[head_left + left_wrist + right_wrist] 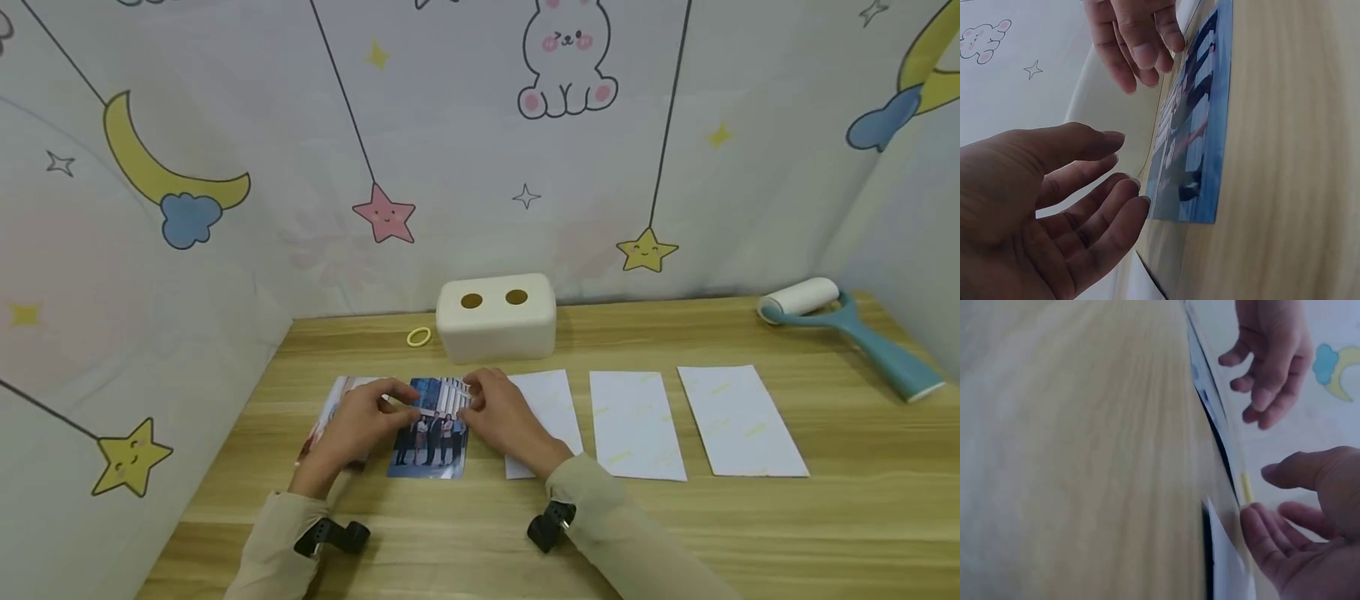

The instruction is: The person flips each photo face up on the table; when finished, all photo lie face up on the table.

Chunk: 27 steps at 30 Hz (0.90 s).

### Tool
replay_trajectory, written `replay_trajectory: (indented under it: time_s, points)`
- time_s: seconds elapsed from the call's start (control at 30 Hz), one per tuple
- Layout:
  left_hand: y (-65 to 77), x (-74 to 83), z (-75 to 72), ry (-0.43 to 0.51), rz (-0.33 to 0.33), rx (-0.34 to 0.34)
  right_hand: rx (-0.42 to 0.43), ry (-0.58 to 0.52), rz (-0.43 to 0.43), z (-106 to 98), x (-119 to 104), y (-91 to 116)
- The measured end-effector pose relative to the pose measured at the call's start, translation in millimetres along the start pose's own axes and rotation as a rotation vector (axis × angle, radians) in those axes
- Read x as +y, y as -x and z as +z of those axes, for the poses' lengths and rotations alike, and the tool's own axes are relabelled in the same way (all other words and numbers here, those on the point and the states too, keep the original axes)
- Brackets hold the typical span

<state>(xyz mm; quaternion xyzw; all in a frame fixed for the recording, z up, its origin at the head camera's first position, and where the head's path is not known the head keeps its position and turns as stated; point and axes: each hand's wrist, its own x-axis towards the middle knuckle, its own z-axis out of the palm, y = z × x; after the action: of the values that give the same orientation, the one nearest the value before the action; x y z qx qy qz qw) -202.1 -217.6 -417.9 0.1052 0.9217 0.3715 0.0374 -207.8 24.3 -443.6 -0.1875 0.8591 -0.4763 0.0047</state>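
Item: glossy rectangular colour photo print, a group of people in dark business clothes before a tall building. Lies face up on the pale wood-grain table, second from left in a row of five sheets, between both hands.

Left hand: at the print's upper left side, thumb and bent fingers spread apart with a gap between them, gripping nothing; fingertips close to the edge, contact cannot be told.

Right hand: at the upper right side, thumb likewise apart from the loosely bent fingers, pinching nothing; contact cannot be told here either.

Second photo print, pale and reddish: leftmost in the row, partly hidden by the left hand.

Three white rectangular sheets with faint yellow marks: first, partly covered by the right hand; second; third, rightmost.

White rounded box with two round holes in its top: behind the row, near the patterned cloth backdrop.

Thin yellow ring: just left of the box.

Lint roller, white roll, blue-green handle: far right of the table.
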Motion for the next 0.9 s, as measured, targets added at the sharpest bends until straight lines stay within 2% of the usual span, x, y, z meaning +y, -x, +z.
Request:
replay_trajectory:
  time_s: [0.27,0.57,0.73,0.9]
  points:
    - [0.9,15.9,18.4,0.073,0.110,-0.003,0.069,-0.076,0.035,-20,-1,-4]
    - [-0.2,34.3,39.7,0.139,0.210,-0.035,0.095,-0.011,0.032,-41,4,2]
    - [-1.5,42.2,46.3,0.143,0.250,-0.040,0.100,0.003,0.014,-52,8,7]
    - [-3.4,51.4,52.7,0.132,0.246,-0.051,0.090,0.025,0.022,-64,12,13]
